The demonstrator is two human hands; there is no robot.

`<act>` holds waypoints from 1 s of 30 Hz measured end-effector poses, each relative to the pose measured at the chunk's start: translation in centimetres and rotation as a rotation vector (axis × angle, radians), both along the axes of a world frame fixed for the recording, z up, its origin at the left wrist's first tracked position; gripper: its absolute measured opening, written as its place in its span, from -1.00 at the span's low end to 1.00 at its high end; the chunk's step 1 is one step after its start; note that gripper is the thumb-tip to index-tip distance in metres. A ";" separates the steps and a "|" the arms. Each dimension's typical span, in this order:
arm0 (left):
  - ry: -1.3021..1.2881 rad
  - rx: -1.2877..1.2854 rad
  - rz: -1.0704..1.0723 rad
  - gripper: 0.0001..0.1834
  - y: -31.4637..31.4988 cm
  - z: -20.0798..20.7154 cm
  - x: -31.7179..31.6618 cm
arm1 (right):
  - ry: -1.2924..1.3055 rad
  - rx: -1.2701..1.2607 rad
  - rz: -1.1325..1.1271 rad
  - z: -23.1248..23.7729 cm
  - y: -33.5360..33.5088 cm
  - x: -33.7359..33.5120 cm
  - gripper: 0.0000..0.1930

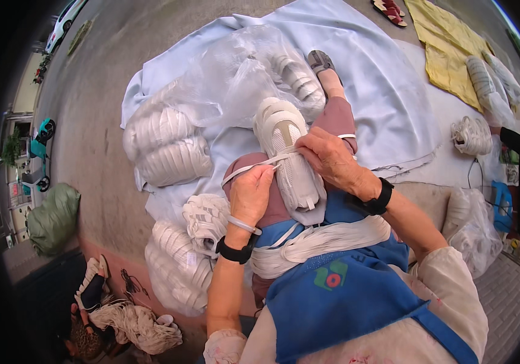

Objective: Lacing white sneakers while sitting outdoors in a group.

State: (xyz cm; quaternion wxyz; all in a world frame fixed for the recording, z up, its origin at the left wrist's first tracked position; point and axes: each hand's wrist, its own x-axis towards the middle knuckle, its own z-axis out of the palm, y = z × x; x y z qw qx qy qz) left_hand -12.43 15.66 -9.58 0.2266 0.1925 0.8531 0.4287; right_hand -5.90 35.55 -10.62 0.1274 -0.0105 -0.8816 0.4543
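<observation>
A white mesh shoe upper (298, 179) lies lengthwise across my lap, one end pointing away from me. My left hand (252, 193) is at its left edge, thumb and fingers pinched on a white shoelace (249, 167). On the other side, my right hand (329, 159) grips the lace over the upper's middle, fingers closed. The lace's thin tip shows by my left fingertips. Across my blue apron (339, 297) rests a thick bundle of white laces (323, 247). Beyond the held upper is a row of stacked white uppers (272, 115), partly under clear plastic.
Plastic-wrapped uppers (172, 155) lie on the pale blue cloth (381, 97) ahead. More uppers (181, 261) are beside my left arm. A green sack (53, 218) stands far left. Other people sit at the right edge and lower left, near a lace heap (141, 324).
</observation>
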 end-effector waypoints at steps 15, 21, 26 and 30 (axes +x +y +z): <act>-0.185 0.028 0.122 -0.75 1.5 0.3 -1.6 | -0.294 -0.137 -0.072 -0.3 1.5 0.5 -0.82; -0.201 0.066 0.115 -0.74 1.7 0.0 -1.8 | -0.223 -0.022 -0.027 -0.2 1.5 0.6 -0.82; -0.186 0.041 0.076 -0.74 1.8 -0.1 -2.0 | -0.222 0.111 0.129 -0.3 2.4 -0.3 -0.84; 0.332 0.010 -0.129 -0.82 2.2 -1.7 -2.8 | -0.116 0.293 0.221 -0.6 2.4 -1.5 -0.85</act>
